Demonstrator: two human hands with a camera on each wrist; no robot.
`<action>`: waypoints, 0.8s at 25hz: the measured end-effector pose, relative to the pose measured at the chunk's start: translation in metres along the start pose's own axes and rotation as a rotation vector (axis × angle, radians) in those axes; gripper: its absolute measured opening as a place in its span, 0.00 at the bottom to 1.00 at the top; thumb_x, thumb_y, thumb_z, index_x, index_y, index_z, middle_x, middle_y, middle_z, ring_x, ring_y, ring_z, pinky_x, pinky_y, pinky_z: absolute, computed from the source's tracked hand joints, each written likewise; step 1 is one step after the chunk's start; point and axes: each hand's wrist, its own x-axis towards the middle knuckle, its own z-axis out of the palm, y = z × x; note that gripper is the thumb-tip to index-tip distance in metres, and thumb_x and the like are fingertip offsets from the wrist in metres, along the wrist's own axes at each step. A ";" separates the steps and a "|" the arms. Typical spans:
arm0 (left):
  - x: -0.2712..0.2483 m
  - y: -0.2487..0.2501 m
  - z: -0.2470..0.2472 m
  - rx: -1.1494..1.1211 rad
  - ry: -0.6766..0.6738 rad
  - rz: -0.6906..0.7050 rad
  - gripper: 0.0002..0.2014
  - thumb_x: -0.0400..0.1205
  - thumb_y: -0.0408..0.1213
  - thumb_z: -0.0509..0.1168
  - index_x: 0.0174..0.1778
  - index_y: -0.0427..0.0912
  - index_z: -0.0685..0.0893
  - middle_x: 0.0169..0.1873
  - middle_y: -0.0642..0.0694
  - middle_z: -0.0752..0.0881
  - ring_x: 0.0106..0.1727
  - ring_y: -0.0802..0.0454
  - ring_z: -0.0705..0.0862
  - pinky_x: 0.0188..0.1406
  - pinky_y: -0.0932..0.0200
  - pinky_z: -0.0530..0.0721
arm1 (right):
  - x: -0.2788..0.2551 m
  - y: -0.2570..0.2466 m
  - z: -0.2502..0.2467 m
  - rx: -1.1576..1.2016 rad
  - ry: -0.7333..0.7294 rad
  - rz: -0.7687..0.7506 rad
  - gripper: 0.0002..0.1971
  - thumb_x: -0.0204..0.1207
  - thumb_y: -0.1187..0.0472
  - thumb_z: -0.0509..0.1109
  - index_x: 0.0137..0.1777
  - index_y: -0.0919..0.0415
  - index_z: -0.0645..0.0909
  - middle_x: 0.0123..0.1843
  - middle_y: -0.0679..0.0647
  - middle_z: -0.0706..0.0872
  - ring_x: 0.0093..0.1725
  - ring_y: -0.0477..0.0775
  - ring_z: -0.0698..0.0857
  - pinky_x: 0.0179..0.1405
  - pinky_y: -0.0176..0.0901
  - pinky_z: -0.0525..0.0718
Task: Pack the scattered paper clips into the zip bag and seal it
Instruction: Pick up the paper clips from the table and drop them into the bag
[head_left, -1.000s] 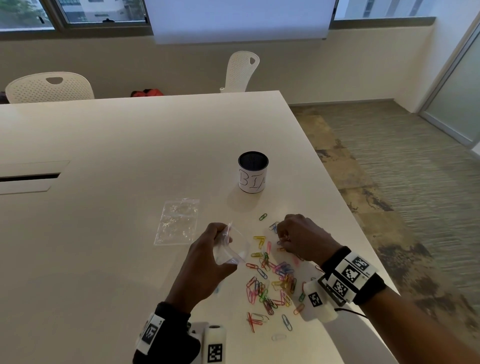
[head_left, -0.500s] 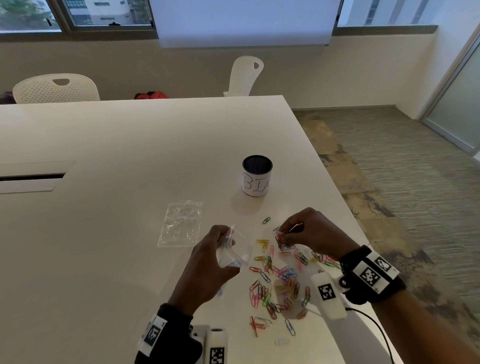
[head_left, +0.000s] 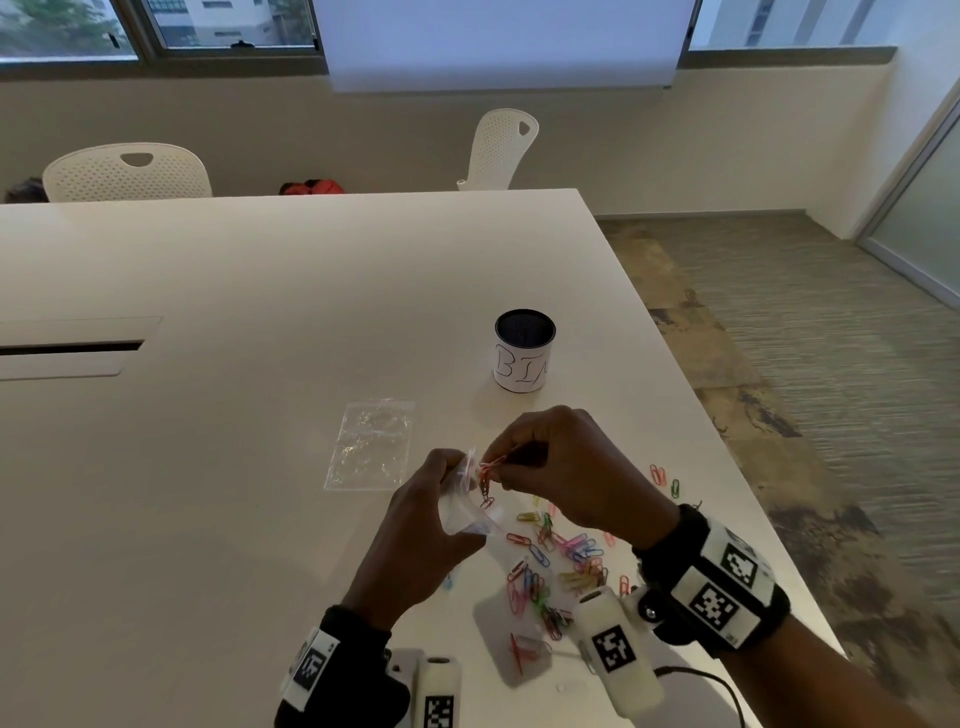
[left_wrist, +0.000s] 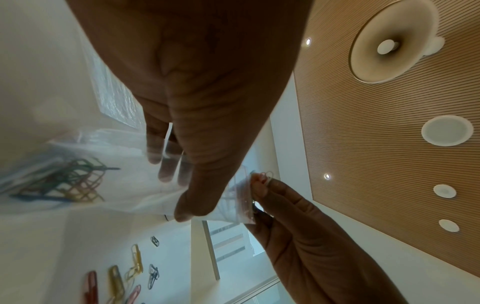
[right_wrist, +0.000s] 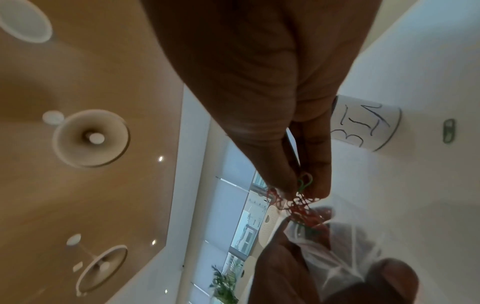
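left hand (head_left: 415, 535) grips the zip bag (head_left: 465, 512) open above the scattered paper clips (head_left: 556, 566); right hand (head_left: 561, 467) pinches a red-green bunch (head_left: 485, 475) at its mouth. filling step; next, release inside.

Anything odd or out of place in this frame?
Nothing stands out. The left hand holds the small clear zip bag open, and the right hand pinches a cluster of red and green paper clips at its mouth. Loose coloured paper clips lie scattered on the white table, as expected.
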 end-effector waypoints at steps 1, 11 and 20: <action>0.000 0.001 0.000 -0.004 -0.001 -0.001 0.30 0.72 0.39 0.84 0.65 0.55 0.76 0.53 0.58 0.88 0.55 0.59 0.86 0.50 0.71 0.81 | 0.001 -0.001 0.002 -0.035 -0.001 -0.022 0.07 0.75 0.64 0.82 0.51 0.55 0.94 0.46 0.47 0.95 0.44 0.37 0.93 0.48 0.29 0.90; -0.001 -0.004 -0.002 -0.010 0.017 -0.007 0.31 0.71 0.38 0.84 0.66 0.55 0.76 0.54 0.64 0.86 0.59 0.68 0.85 0.56 0.74 0.80 | 0.013 0.016 -0.021 -0.061 0.115 0.046 0.07 0.73 0.66 0.83 0.50 0.59 0.93 0.44 0.48 0.95 0.43 0.39 0.93 0.50 0.26 0.89; -0.004 -0.007 -0.004 -0.033 0.034 -0.007 0.30 0.72 0.38 0.84 0.66 0.55 0.77 0.54 0.61 0.87 0.59 0.67 0.85 0.55 0.72 0.81 | 0.045 0.103 -0.010 -0.507 -0.031 0.265 0.22 0.83 0.68 0.70 0.76 0.54 0.82 0.73 0.54 0.84 0.69 0.57 0.85 0.68 0.53 0.84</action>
